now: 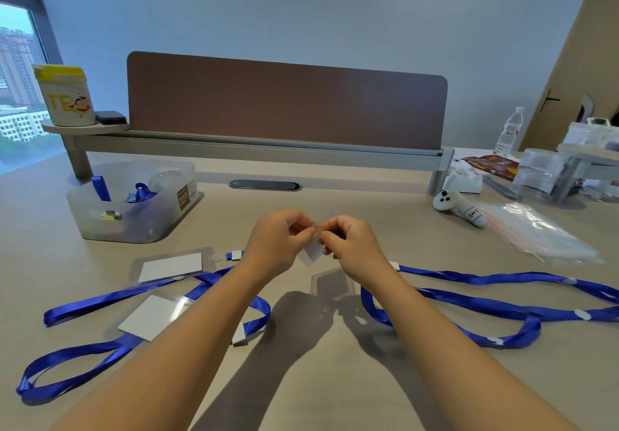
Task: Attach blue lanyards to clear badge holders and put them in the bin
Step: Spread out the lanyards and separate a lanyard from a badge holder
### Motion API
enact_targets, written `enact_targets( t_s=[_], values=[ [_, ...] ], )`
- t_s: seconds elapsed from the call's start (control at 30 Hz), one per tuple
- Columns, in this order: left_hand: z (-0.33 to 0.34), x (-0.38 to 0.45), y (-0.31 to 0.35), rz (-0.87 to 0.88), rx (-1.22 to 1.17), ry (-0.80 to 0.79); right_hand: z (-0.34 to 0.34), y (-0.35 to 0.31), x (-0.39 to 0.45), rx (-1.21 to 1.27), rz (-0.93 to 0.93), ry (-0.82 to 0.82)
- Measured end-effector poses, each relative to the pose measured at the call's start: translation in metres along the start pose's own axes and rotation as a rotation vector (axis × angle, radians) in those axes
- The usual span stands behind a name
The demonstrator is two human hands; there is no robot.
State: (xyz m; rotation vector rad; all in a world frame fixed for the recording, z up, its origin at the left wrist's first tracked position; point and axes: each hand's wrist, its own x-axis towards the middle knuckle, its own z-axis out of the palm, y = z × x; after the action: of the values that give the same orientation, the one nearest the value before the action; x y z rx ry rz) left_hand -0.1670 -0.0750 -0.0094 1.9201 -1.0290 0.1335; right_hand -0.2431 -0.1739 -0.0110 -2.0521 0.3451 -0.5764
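My left hand (279, 239) and my right hand (351, 246) are raised above the desk's middle, and both pinch a clear badge holder (315, 249) with a white card in it, held between them. A blue lanyard (502, 310) trails on the desk from under my right wrist out to the right. Two more clear badge holders (170, 266) (150, 316) with white cards lie at the left, tangled with another blue lanyard (100, 300). The translucent bin (134, 199) stands at the back left, with blue lanyards and holders inside.
A brown partition (284, 105) runs along the desk's far side. A white controller (459, 208) and an empty plastic bag (539, 233) lie at the right. A water bottle (510, 132) and clear containers stand at the far right. A canister (65, 95) sits on a small shelf at the left.
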Motion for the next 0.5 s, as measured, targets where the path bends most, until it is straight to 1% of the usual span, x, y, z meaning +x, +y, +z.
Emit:
enact_targets(
  t_s=[0.2, 0.3, 0.4, 0.5],
  values=[
    [-0.003, 0.004, 0.001, 0.043, -0.011, 0.076, -0.001, -0.009, 0.005, -0.057, -0.066, 0.026],
    [-0.008, 0.011, 0.004, 0.039, -0.055, 0.097, -0.003, -0.016, 0.009, -0.057, -0.113, 0.04],
    [-0.017, 0.02, 0.008, 0.023, -0.12, 0.094, -0.007, -0.026, 0.02, -0.029, -0.129, 0.025],
    [-0.026, 0.029, 0.012, 0.034, -0.172, 0.054, -0.012, -0.036, 0.033, 0.035, -0.112, -0.019]
  ],
)
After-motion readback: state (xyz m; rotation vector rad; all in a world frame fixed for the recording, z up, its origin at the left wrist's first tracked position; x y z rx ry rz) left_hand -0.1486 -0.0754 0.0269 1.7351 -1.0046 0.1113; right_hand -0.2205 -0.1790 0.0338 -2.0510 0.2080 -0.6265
